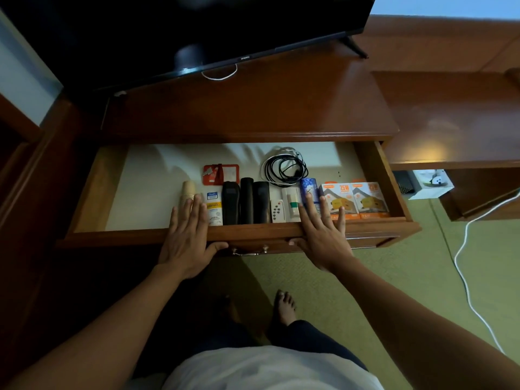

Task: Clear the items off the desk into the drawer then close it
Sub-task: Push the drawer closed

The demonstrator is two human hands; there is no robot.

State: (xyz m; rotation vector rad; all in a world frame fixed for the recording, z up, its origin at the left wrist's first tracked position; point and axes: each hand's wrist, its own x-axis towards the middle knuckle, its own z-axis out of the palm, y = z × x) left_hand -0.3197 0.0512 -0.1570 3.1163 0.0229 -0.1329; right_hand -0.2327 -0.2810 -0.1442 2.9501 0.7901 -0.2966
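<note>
Flat hands [187, 237] [320, 235] — touching drawer [253, 233].

A dark television [197, 21] stood at the back, and a white cable [465, 266] trailed over the green carpet [394, 291] — near a white box [430, 182].

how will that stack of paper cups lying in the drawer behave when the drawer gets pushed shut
The stack of paper cups lies on its side at the left end of the row, so it will probably roll or slide toward the bare left part of the drawer. It looks light and thin-walled, likely easy to crush. The left hand over it may steady it.
</note>
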